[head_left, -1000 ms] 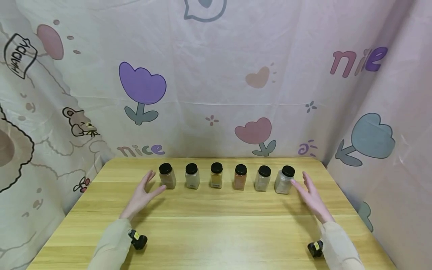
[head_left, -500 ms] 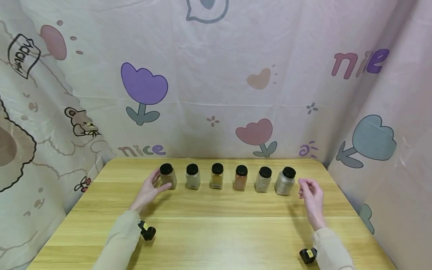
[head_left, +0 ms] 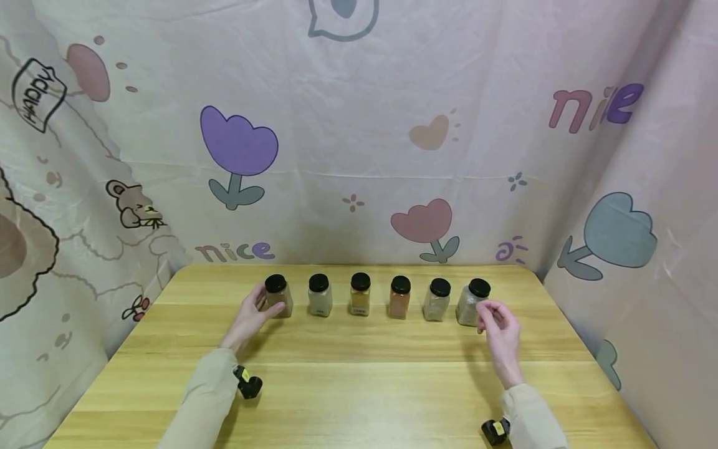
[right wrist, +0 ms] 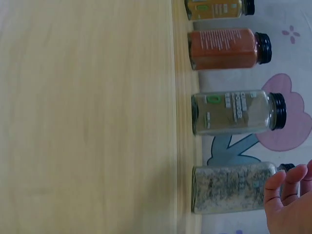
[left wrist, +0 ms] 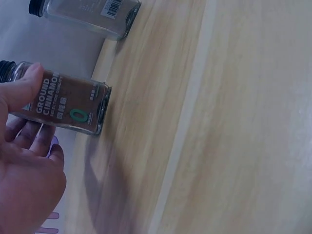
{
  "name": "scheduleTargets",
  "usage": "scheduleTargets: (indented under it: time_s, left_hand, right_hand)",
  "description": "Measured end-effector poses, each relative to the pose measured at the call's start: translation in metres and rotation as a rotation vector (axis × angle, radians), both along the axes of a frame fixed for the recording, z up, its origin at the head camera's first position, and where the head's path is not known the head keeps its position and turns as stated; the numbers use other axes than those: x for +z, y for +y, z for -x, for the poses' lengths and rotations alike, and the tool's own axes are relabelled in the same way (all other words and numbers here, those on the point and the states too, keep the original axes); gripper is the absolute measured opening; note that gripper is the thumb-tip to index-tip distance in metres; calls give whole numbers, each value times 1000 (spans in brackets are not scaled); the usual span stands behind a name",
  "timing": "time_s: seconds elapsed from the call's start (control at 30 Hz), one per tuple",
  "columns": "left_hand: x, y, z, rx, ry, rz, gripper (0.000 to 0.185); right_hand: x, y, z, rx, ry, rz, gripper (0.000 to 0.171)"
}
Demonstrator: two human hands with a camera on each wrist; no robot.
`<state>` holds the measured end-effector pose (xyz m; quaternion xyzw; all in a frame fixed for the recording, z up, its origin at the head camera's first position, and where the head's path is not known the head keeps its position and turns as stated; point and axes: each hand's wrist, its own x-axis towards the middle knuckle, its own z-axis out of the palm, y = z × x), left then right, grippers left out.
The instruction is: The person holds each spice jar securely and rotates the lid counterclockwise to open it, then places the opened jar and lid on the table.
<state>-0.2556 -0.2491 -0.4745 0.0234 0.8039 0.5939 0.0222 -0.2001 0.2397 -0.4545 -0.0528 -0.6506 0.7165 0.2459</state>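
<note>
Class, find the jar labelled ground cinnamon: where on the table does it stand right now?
In the head view the cinnamon jar stands at the left end of the row of six jars, near the table's far edge, gripped by the left hand, with a pale jar to its right.

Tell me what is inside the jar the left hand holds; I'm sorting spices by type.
The jar in the left hand holds a brown powder; its label reads ground cinnamon. The thumb covers the upper part by the black lid, so the fill level cannot be seen.
</note>
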Motion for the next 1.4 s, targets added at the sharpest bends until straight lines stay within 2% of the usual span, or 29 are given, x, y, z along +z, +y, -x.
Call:
scheduleTargets:
  time_s: [0.3, 0.47, 0.7, 0.97, 1.17, 1.4]
  left_hand:
    - [-2, 5, -8, 20, 20, 2, 58]
    - [-4, 8, -16, 29, 5, -2, 55]
    - [-5, 17, -30, 24, -28, -20, 58]
    - [-7, 33, -45, 42, -20, -56, 58]
    - [-10, 48, -55, 51, 2, -70, 55]
    - [-12, 67, -61, 10, 22, -104, 58]
  right_hand:
    - [-1, -15, -2, 48, 45, -7, 4]
    - [0, -22, -4, 98, 63, -39, 15]
    - [1, -33, -9, 171, 54, -126, 19]
    - [0, -47, -15, 242, 80, -244, 17]
    - [-3, -58, -19, 332, 95, -343, 20]
    - [0, -73, -22, 433, 109, -422, 28]
